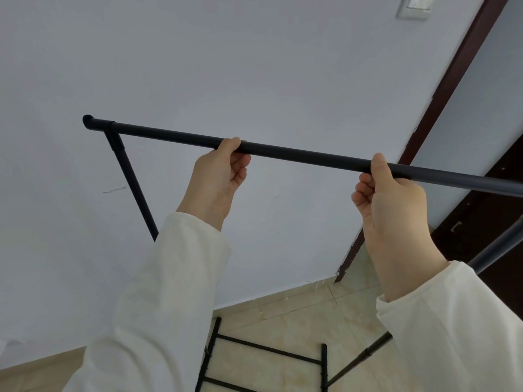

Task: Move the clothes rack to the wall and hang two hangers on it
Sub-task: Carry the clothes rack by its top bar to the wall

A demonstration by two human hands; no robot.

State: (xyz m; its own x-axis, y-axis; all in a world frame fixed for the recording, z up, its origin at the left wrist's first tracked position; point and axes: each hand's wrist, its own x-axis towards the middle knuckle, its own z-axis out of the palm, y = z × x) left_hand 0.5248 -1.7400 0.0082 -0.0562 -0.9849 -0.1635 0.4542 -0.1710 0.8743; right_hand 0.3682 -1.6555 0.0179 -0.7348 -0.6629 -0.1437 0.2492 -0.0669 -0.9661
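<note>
We hold the black metal clothes rack by its top bar, left hand and right hand each in a closed grip (white sleeves below), pale wall beyond.

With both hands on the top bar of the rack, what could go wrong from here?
1. The left hand and right hand grip only the top bar, so the rack's base might swing or tip.
2. The bar's left end looks near the wall and may scrape it.
3. The rack's right side is near the door frame and could bump it.
</note>
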